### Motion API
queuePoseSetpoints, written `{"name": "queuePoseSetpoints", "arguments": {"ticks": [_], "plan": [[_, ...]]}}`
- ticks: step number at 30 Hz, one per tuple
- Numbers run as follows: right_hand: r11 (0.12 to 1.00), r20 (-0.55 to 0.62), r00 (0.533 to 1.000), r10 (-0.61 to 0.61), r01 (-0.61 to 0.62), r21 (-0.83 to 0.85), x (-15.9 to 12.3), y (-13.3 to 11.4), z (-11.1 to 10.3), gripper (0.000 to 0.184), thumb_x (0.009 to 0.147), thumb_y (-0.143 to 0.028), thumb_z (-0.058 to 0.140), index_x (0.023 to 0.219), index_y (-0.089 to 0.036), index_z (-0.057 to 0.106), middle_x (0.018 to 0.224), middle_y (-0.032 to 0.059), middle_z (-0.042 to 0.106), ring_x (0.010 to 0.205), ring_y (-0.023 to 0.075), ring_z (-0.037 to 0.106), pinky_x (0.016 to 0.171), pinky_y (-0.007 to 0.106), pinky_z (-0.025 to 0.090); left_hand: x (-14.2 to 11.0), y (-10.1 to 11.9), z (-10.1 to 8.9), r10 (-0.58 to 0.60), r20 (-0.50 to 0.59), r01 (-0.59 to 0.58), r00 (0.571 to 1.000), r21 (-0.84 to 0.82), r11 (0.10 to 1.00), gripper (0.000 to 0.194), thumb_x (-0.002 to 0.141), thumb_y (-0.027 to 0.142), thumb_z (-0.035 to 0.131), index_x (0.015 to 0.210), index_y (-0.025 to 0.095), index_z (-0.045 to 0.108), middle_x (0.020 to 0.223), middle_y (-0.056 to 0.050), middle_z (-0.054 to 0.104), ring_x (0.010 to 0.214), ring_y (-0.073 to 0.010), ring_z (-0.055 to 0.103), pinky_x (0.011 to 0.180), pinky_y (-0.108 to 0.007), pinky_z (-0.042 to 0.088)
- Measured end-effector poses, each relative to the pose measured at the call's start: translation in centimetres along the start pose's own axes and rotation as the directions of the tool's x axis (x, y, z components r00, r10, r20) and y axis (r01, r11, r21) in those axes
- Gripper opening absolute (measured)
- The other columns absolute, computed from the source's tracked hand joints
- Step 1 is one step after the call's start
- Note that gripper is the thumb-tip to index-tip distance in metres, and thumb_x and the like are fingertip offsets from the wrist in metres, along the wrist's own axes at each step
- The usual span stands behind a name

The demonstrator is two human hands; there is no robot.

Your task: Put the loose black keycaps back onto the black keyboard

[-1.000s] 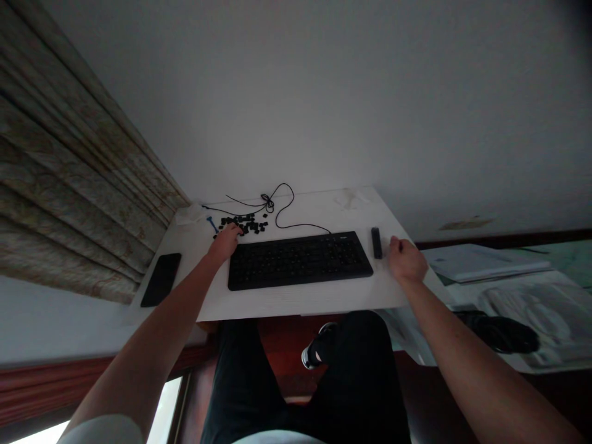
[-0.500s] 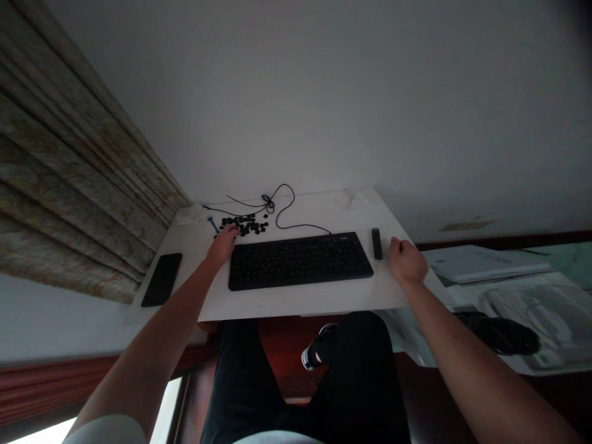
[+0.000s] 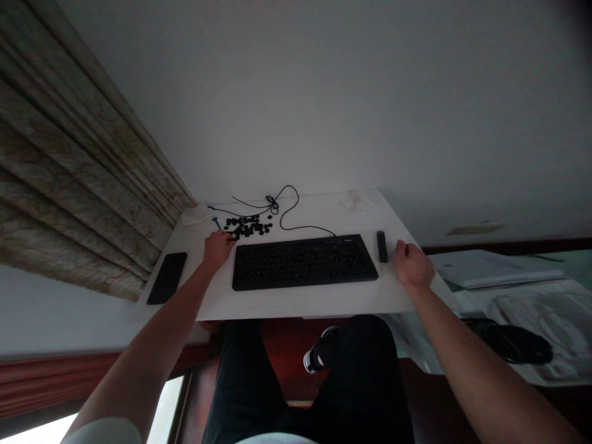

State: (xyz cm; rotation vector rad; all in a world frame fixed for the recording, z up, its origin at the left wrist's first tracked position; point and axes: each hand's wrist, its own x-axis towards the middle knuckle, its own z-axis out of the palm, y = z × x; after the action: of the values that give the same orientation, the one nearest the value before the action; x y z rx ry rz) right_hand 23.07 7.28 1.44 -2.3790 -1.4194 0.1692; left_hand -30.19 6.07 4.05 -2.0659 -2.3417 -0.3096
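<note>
At the near left edge of a pile of loose black keycaps (image 3: pixel 250 226), my left hand (image 3: pixel 216 248) rests low with its fingers bent together. Dark pieces lie right at its fingertips; whether one is pinched is too small to tell. A black keyboard (image 3: pixel 305 262) lies flat to the right of that hand, its cable (image 3: pixel 305 227) running off the back. My right hand (image 3: pixel 414 265) is curled closed on the right side of the table, and its palm is hidden. Just left of it lies a small dark oblong object (image 3: pixel 382 246), apart from the fingers.
Behind my left hand lies a thin blue tool (image 3: pixel 216 222). A black phone (image 3: pixel 167 279) is at the left of the white table (image 3: pixel 277 305). Curtains (image 3: pixel 102 154) hang left; papers (image 3: pixel 490 269) and a black item (image 3: pixel 513 342) lie on a surface to the right.
My left hand has drawn back a little to the left and nearer from the keycap pile, its fingers more bent. My right hand stays curled in about the same place. The view has shifted slightly.
</note>
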Motion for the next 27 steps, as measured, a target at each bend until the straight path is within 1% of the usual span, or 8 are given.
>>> {"name": "queuePoseSetpoints", "arguments": {"ticks": [3,7,13,17,20,23,25,27], "plan": [[1.0,-0.001,1.0,0.007,-0.007,0.013,0.0,0.0,0.0,0.051,0.1,-0.05,0.032,0.095,-0.015,0.068,0.092,0.0155,0.067,0.082,0.0266,0.06,0.07,0.038,0.04,0.0,0.5,-0.3,-0.045,-0.029,0.042,0.999,-0.077,0.996,0.019,0.088,0.031,0.062,0.099,0.02,0.074,0.115,-0.012,0.067,0.114,-0.0315,0.057,0.098,-0.045,0.043],[0.999,-0.025,1.0,-0.004,0.005,0.043,0.0,0.1,0.1,0.049,0.099,-0.048,0.034,0.095,-0.014,0.069,0.09,0.0158,0.067,0.083,0.0282,0.06,0.071,0.04,0.04,-0.6,2.1,-0.7,-0.164,-0.032,0.131,0.986,-0.462,0.877,0.026,0.09,0.034,0.057,0.101,0.016,0.073,0.109,-0.009,0.07,0.104,-0.0242,0.063,0.093,-0.036,0.047],[0.994,-0.046,0.999,0.016,-0.011,0.112,0.2,0.5,0.3,0.046,0.098,-0.047,0.036,0.092,-0.014,0.069,0.087,0.0144,0.066,0.087,0.0284,0.059,0.074,0.039,0.041,-3.7,6.9,-1.6,-0.258,0.143,0.23,0.956,-0.909,0.349,0.035,0.085,0.041,0.062,0.103,0.014,0.071,0.101,-0.009,0.073,0.091,-0.0195,0.066,0.078,-0.03,0.051],[0.952,-0.083,0.996,0.044,-0.016,0.305,-0.1,0.3,-0.3,0.039,0.096,-0.042,0.04,0.089,-0.014,0.066,0.086,0.0132,0.066,0.087,0.0257,0.059,0.078,0.038,0.043,-6.5,10.6,-2.6,-0.209,0.257,0.25,0.944,-0.966,-0.06,0.031,0.077,0.042,0.073,0.094,0.015,0.071,0.103,-0.011,0.073,0.092,-0.0177,0.069,0.079,-0.029,0.053],[0.886,-0.14,0.99,0.017,0.05,0.461,-2.5,-2.2,-1.4,0.037,0.095,-0.042,0.041,0.09,-0.013,0.064,0.085,0.0123,0.066,0.084,0.0234,0.058,0.08,0.036,0.045,-8.5,12.8,-3.0,-0.138,0.337,0.289,0.931,-0.914,-0.284,0.028,0.073,0.038,0.08,0.085,0.016,0.069,0.097,-0.009,0.074,0.09,-0.0167,0.07,0.086,-0.031,0.054],[0.736,-0.057,0.975,-0.215,0.2,0.646,-7.5,-7.0,-2.6,0.035,0.091,-0.048,0.049,0.094,-0.016,0.064,0.086,0.0089,0.066,0.081,0.0209,0.059,0.077,0.034,0.048,-10.0,14.5,-2.9,-0.068,0.379,0.329,0.923,-0.868,-0.373,0.027,0.07,0.035,0.084,0.078,0.017,0.066,0.089,-0.006,0.073,0.088,-0.0166,0.071,0.09,-0.034,0.055],[0.561,0.054,0.882,-0.469,0.25,0.789,-11.4,-10.3,-3.3,0.035,0.087,-0.049,0.059,0.103,-0.019,0.066,0.088,0.0057,0.066,0.076,0.0181,0.06,0.072,0.031,0.05,-10.6,15.3,-2.7,-0.032,0.387,0.344,0.922,-0.852,-0.394,0.029,0.068,0.035,0.086,0.077,0.017,0.065,0.085,-0.004,0.072,0.086,-0.0165,0.071,0.09,-0.035,0.055],[0.447,0.114,0.766,-0.633,0.241,0.862,-14.6,-12.9,-3.8,0.038,0.084,-0.046,0.065,0.113,-0.021,0.067,0.091,0.0041,0.066,0.073,0.0158,0.059,0.065,0.029,0.05,-11.1,15.9,-2.7,0.004,0.385,0.354,0.923,-0.844,-0.402,0.031,0.066,0.036,0.087,0.076,0.017,0.064,0.082,-0.002,0.071,0.084,-0.0159,0.071,0.089,-0.034,0.055]]}}
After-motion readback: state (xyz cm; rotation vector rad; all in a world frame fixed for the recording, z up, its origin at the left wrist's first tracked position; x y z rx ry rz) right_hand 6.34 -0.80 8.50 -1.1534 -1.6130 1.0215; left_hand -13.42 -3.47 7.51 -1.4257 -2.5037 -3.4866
